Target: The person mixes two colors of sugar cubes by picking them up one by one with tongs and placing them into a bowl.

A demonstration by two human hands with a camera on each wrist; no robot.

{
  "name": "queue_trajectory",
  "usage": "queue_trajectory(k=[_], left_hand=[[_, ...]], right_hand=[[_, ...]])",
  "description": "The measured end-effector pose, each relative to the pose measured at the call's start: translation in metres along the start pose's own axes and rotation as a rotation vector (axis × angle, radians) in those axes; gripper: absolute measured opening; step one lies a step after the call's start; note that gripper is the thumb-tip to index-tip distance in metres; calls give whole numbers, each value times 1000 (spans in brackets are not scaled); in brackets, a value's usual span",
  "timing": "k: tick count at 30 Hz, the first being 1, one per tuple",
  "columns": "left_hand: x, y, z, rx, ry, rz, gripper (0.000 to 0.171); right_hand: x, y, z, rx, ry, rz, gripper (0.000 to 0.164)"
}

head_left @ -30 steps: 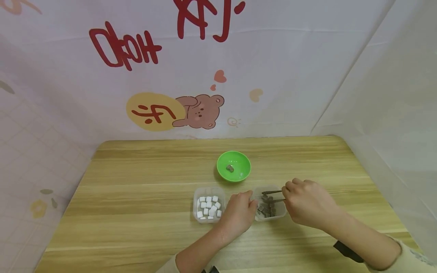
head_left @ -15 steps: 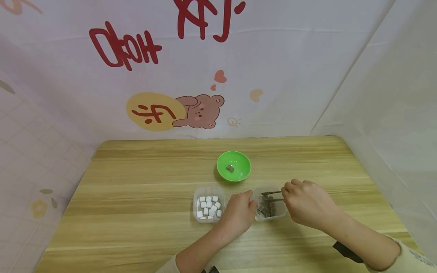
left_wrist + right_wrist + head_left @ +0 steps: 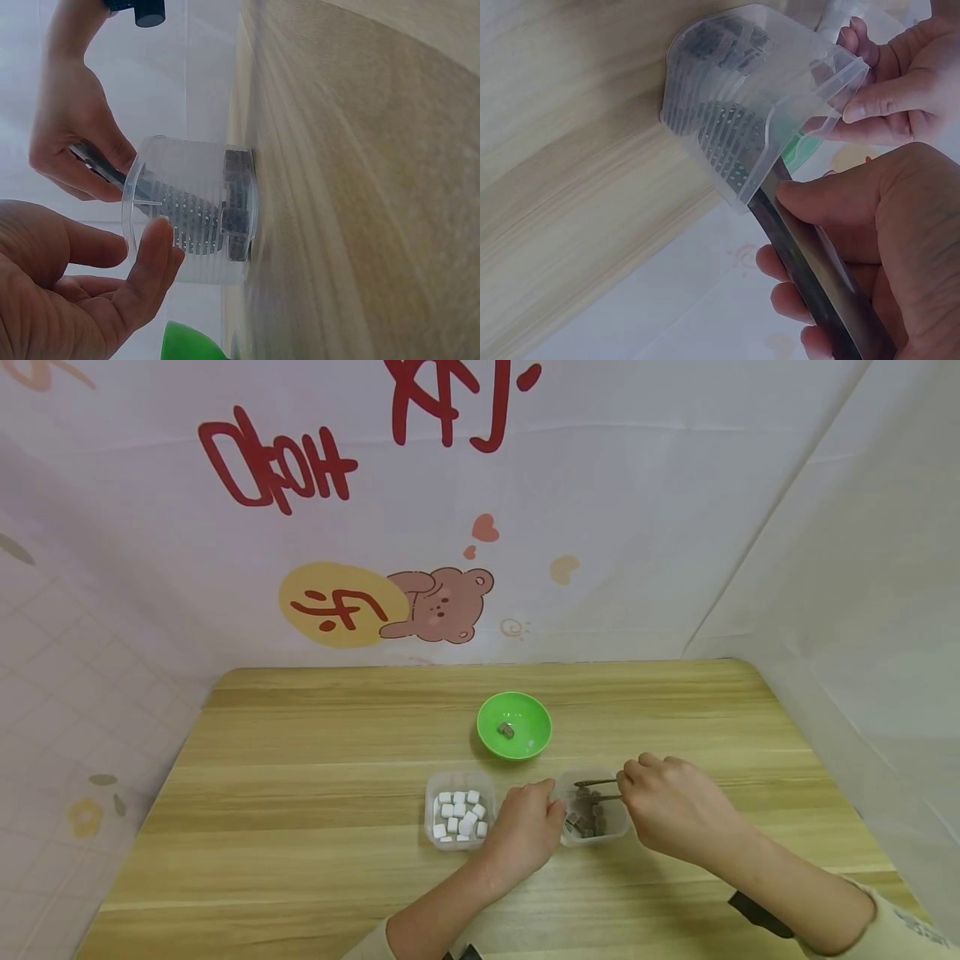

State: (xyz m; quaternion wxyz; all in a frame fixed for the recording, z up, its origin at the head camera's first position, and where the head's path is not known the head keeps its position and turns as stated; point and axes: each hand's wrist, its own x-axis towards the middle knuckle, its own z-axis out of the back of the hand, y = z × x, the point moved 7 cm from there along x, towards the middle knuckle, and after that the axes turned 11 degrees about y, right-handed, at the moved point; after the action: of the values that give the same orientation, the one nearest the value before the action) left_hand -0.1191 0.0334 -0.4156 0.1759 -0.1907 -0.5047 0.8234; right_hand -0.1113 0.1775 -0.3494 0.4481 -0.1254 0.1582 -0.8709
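Dark metal tongs (image 3: 802,262) with perforated ends are gripped in my right hand (image 3: 678,810), thumb on one arm and fingers round the other. Their ends reach down into a clear plastic container (image 3: 705,157) that holds several dark grey-brown cubes (image 3: 579,823). My left hand (image 3: 525,827) pinches this container's rim from the left side between thumb and fingers. In the left wrist view the perforated end (image 3: 191,217) shows through the wall, right at the cubes on the bottom. The container stands upright on the table.
A second clear container (image 3: 429,810) with several white cubes (image 3: 459,810) stands left of my left hand. Behind both containers is a green bowl (image 3: 531,710) with a couple of brown cubes (image 3: 506,731) in it. The wooden table (image 3: 300,743) ends at a printed white curtain (image 3: 615,527).
The tongs have shifted slightly within the container, their lower arm a little nearer the upper one. The left hand, both containers and the bowl stay in place.
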Motion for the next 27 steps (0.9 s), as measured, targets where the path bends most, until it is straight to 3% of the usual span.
queue_trajectory(k=[4, 21, 24, 27], left_hand=[[0, 0, 0, 0, 1, 1, 21], [-1, -1, 0, 6, -4, 2, 25], [-1, -1, 0, 1, -1, 5, 22], [-1, -1, 0, -9, 4, 10, 18]], right_hand=[[0, 1, 0, 13, 8, -2, 45], [-4, 13, 2, -73, -11, 32, 60], [-4, 12, 1, -63, -2, 25, 57], [-6, 9, 1, -40, 0, 19, 45]])
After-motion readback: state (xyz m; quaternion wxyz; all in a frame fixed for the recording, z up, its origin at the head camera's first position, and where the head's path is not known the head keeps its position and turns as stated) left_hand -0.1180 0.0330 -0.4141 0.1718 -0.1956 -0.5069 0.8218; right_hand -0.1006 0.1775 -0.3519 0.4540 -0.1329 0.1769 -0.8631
